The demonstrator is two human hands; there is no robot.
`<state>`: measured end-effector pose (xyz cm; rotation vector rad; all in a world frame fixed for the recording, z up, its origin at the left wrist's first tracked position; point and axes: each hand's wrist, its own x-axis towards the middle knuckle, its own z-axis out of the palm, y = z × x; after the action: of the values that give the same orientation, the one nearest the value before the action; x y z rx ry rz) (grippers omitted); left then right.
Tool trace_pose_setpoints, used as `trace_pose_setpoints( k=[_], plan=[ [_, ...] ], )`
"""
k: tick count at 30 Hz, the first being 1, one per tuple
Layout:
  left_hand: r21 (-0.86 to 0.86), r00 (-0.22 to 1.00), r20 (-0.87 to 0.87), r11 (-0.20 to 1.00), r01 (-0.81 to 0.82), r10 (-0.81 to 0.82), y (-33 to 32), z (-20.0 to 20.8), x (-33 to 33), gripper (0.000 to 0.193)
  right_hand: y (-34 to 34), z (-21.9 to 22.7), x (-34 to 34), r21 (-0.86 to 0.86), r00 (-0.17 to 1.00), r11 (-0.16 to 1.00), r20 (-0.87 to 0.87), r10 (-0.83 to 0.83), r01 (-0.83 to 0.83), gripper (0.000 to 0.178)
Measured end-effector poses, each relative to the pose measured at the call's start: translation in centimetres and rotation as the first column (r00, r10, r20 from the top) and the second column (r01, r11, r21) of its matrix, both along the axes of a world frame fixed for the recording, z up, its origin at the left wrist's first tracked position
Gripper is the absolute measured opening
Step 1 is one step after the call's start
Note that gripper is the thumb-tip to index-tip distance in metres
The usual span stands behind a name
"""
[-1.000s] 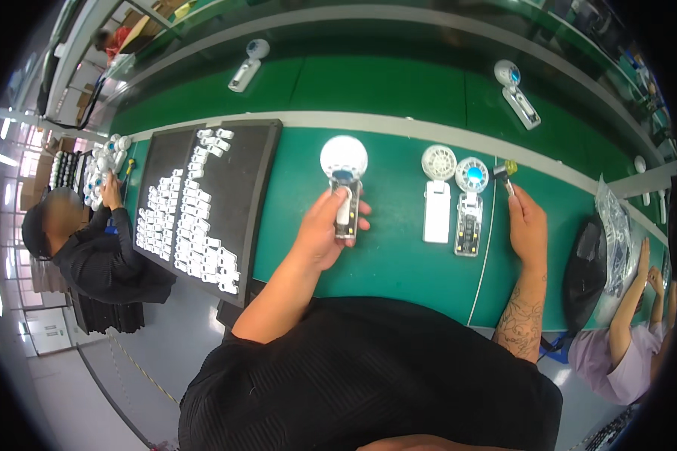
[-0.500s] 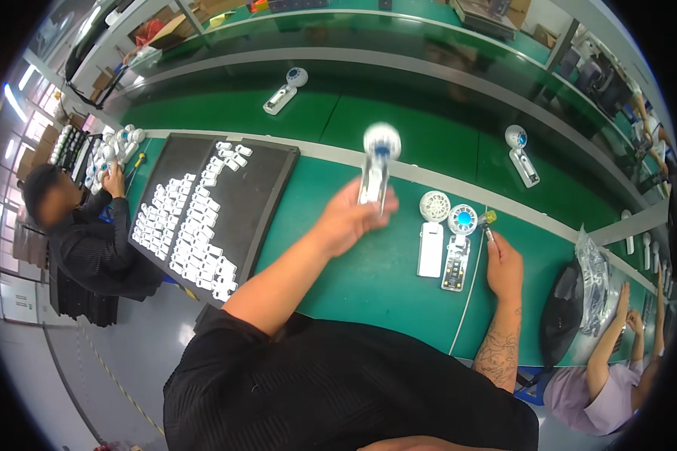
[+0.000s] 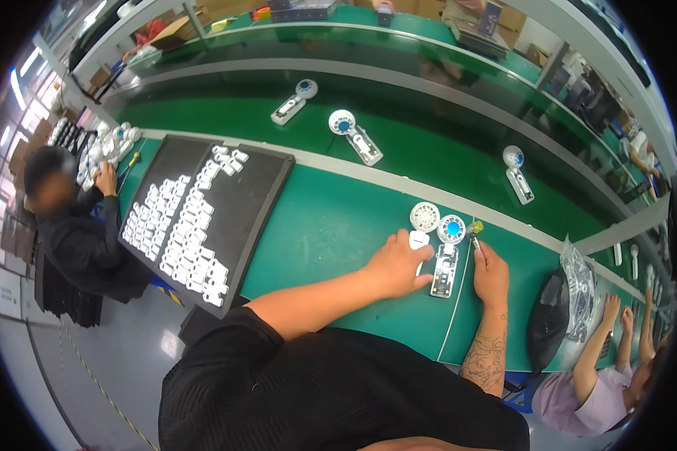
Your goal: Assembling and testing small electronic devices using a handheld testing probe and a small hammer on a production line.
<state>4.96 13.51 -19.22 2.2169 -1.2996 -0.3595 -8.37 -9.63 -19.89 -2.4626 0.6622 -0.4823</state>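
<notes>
My left hand point(image 3: 395, 264) is closed over the handle of a white handheld fan shell point(image 3: 425, 218), whose round grille shows beyond the fingers. Right beside it lies an opened fan body point(image 3: 445, 269) with a blue-centred round head and its inner board exposed. In my right hand point(image 3: 492, 276) is a screwdriver point(image 3: 475, 228), its yellow-green handle sticking out past the fingers, close to the opened body. On the green belt beyond the bench, an opened fan unit point(image 3: 356, 135) rests with its head to the upper left.
A black tray point(image 3: 256, 177) of small white parts covers the bench's left. More fans point(image 3: 293, 103) point(image 3: 517, 174) sit on the belt. Plastic bags point(image 3: 577, 289) and a black bundle point(image 3: 547, 323) lie at right. A co-worker point(image 3: 75, 225) handles parts at left; another person point(image 3: 590, 391) sits at right.
My left hand has put the fan unit it carried down on the belt and moved back right to the white fan shell. My right hand keeps hold of the screwdriver.
</notes>
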Motion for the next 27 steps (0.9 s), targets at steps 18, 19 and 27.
trace_pose_setpoints(
  k=[18, 19, 27],
  plan=[
    [-0.150, 0.400, -0.605, 0.395, -0.906, 0.688, 24.9, 0.6, 23.9, 0.037, -0.3, 0.1, 0.1, 0.058, 0.998, 0.998, -0.056, -0.002, 0.006, 0.034],
    [-0.156, 0.409, -0.602, 0.401, -0.903, 0.686, 25.2, 0.5, 24.8, 0.037, -0.3, 0.2, 0.1, 0.059, 0.999, 0.998, -0.049, -0.009, 0.012, 0.034],
    [-0.025, 0.324, 0.173, 0.333, -0.942, 0.930, 24.5, -0.7, 27.7, 0.047, -0.1, -0.1, -0.3, -0.041, 0.999, 0.999, -0.009, -0.033, 0.033, 0.031]
  ],
)
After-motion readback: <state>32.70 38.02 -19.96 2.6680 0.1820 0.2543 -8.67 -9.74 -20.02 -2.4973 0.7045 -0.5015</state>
